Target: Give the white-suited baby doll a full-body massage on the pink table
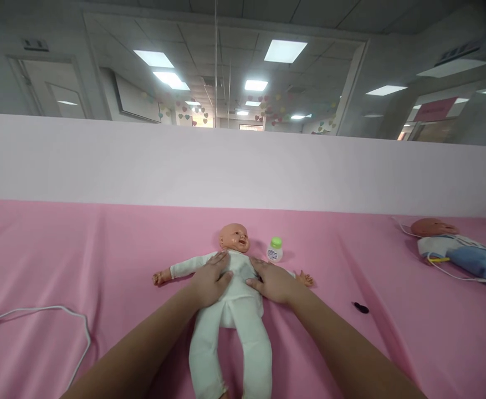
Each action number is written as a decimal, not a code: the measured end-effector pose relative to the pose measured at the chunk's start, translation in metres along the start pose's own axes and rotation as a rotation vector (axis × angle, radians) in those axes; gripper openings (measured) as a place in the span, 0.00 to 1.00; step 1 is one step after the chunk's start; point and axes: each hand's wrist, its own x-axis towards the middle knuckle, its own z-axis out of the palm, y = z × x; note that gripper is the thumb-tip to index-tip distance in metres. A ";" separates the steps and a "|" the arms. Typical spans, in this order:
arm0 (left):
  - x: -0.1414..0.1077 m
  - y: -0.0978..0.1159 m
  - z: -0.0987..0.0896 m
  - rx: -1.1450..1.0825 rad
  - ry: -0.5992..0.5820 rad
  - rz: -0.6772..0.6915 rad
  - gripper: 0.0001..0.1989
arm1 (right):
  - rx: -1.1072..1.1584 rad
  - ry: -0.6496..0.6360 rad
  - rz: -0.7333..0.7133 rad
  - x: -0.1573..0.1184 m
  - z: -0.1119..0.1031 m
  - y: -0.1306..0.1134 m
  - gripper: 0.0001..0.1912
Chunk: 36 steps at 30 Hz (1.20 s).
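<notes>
A baby doll (239, 288) in a white cloth body lies on its back, head away from me and arms spread sideways. My left hand (213, 281) rests flat on the left side of its chest, fingers stretched toward the shoulder. On the other side of the chest lies my right hand (272, 281), also flat, with its thumb pointing inward. Neither hand grips anything. Just right of the doll's head stands a small clear bottle (275, 250) with a green cap. Part of the doll's right-side arm is hidden behind my right hand.
A pink sheet (134, 238) covers the surface, with a white panel (243, 169) behind it. At far right lies another doll (463, 252) in blue and white, with a thin white cord. A small black object (361, 307) sits to the right. A white cable (60, 307) curves at left.
</notes>
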 end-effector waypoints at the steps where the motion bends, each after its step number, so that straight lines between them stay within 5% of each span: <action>1: -0.003 -0.003 -0.001 -0.014 0.029 -0.015 0.29 | -0.018 0.000 -0.001 -0.004 -0.002 -0.006 0.38; 4: -0.008 -0.009 -0.004 -0.076 0.064 -0.042 0.28 | -0.053 -0.004 -0.098 -0.021 -0.010 -0.033 0.35; 7: -0.006 -0.013 -0.004 -0.108 0.073 -0.037 0.27 | 0.048 -0.055 -0.387 -0.037 -0.009 -0.065 0.30; 11: -0.003 -0.017 -0.005 0.075 -0.020 -0.028 0.30 | 0.192 -0.112 -0.557 -0.035 0.009 -0.079 0.25; 17: -0.002 -0.020 -0.005 0.296 -0.106 -0.019 0.30 | 0.242 0.072 -0.400 -0.002 0.023 -0.044 0.25; 24: 0.000 -0.021 -0.001 0.368 -0.102 0.012 0.31 | 0.055 0.124 -0.206 0.025 0.025 -0.015 0.38; 31: 0.001 -0.022 0.000 0.366 -0.103 -0.002 0.31 | 0.017 0.084 -0.037 0.015 0.013 -0.010 0.44; 36: -0.012 0.002 -0.013 0.399 -0.147 -0.030 0.34 | 0.094 0.090 -0.012 0.004 0.010 -0.002 0.39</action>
